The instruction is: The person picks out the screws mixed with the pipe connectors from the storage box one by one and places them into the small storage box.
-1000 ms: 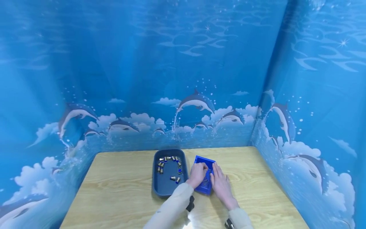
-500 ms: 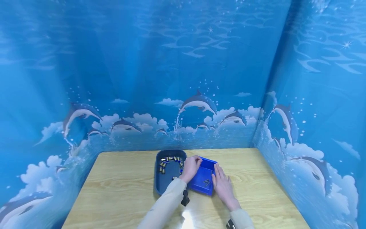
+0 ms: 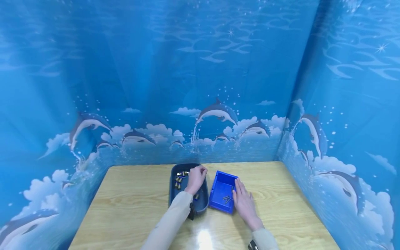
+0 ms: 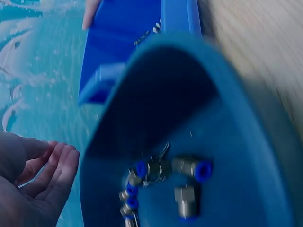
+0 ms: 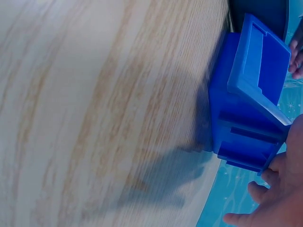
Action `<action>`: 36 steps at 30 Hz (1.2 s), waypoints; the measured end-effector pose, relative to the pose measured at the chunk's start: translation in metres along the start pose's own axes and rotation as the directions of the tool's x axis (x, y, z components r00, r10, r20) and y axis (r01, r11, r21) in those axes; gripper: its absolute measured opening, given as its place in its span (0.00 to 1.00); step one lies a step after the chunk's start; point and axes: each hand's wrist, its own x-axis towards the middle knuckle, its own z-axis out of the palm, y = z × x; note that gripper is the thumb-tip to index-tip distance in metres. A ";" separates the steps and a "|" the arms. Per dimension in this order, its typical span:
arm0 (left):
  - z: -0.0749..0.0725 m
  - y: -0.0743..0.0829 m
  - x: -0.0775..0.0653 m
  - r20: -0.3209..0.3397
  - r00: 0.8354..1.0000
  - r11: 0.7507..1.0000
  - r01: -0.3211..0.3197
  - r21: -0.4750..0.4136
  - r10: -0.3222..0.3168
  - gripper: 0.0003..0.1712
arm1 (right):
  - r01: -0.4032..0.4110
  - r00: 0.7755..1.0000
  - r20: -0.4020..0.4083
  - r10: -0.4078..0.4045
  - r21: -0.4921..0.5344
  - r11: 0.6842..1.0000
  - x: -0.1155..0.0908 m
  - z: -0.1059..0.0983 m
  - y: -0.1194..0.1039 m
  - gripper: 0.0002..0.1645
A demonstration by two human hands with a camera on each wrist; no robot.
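My left hand (image 3: pixel 195 180) is over the right part of a dark blue oval tray (image 3: pixel 184 205), its fingers loosely bent. In the left wrist view the left hand (image 4: pixel 35 175) is beside the tray wall, with nothing visible between its fingertips. Brass push-in fittings (image 4: pixel 185 201) with blue collars lie in the tray, a few thin screws (image 4: pixel 155 180) among them. My right hand (image 3: pixel 245 205) rests along the right rim of a blue plastic bin (image 3: pixel 220 189), fingers straight. Several small screws (image 3: pixel 226 199) lie on that bin's floor.
Both containers stand side by side on a wood-grain table (image 3: pixel 134 208); the bin is slightly turned. A blue dolphin-print curtain (image 3: pixel 156 104) rises behind the table and along its sides.
My left hand has moved left, out of the blue bin and over the dark tray, uncovering the screws in the bin. The right hand stays at the bin's right rim.
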 end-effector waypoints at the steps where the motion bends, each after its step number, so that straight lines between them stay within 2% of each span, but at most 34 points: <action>1: -0.002 -0.003 0.001 0.007 1.000 1.000 0.017 -0.001 -0.017 0.05 | -0.001 1.000 0.003 0.001 0.001 1.000 0.000 0.000 0.000 0.32; 6: -0.009 -0.019 0.004 0.031 0.991 0.992 0.125 0.032 -0.126 0.04 | -0.005 1.000 0.008 0.005 0.001 1.000 0.000 0.001 0.000 0.32; 10: -0.010 -0.034 0.005 0.036 0.985 0.984 0.164 0.066 -0.166 0.03 | -0.009 1.000 0.010 0.009 0.001 1.000 0.001 0.001 0.001 0.32; 15: -0.014 -0.044 0.002 0.102 0.965 0.969 0.234 0.083 -0.242 0.04 | 0.000 1.000 -0.004 0.000 -0.006 1.000 0.001 0.001 0.001 0.32; 21: -0.012 -0.052 0.000 0.168 0.948 0.958 0.250 0.140 -0.271 0.11 | 0.010 1.000 -0.019 -0.010 -0.017 1.000 0.001 0.002 0.001 0.32; 27: -0.003 -0.053 0.007 0.222 0.909 0.922 0.297 0.250 -0.353 0.09 | 0.021 0.999 -0.044 -0.021 -0.016 1.000 0.001 0.002 0.001 0.31; 30: 0.002 -0.052 0.010 0.251 0.909 0.917 0.249 0.310 -0.332 0.12 | 0.011 0.999 -0.031 -0.011 -0.018 1.000 0.001 0.003 0.002 0.32; 32: 0.005 -0.052 0.012 0.262 0.910 0.920 0.233 0.315 -0.320 0.12 | 0.010 1.000 -0.025 -0.010 -0.019 1.000 0.002 0.003 0.002 0.32; 36: 0.008 -0.051 0.014 0.255 0.906 0.918 0.256 0.302 -0.337 0.10 | 0.005 1.000 -0.024 -0.005 -0.013 1.000 0.002 0.003 0.003 0.32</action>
